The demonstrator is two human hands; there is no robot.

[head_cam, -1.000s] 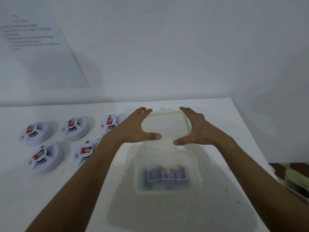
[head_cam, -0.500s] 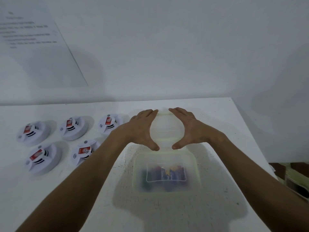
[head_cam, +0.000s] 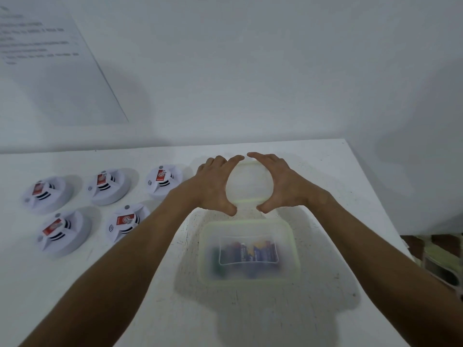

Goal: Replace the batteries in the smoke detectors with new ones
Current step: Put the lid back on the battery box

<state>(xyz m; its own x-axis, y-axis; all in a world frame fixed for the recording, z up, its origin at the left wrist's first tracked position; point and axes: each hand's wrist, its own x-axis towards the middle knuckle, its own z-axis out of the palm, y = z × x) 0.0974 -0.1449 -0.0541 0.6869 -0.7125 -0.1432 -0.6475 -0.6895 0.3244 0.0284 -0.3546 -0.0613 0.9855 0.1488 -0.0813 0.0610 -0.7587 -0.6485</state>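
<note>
Lid (head_cam: 248, 182) is being set flat on the table (head_cam: 325, 171), just past the tub's (head_cam: 292, 242) 12 o'clock edge. It is being framed by both hands: left hand (head_cam: 213, 189) at its 9 o'clock side, right hand (head_cam: 278, 189) at 3 o'clock, fingers curved round the rim, thumbs at the near edge. Contact is being judged as a light hold on the lid; how firm cannot be told through the blur.

Batteries (head_cam: 248, 251) are being seen through the open tub, lying at its bottom. Five detectors (head_cam: 107, 186) are sitting at 9 o'clock of the hands, well apart from the tub, none opened yet.

Step in hand, as judged: the lid is being parked. To do it well, the lid should be let go flat and clear of the tub rim, so the tub stays open for reaching in. Nearest detector (head_cam: 162, 179) is just beside the left wrist, so the hand should be drawn back without sweeping it.
</note>
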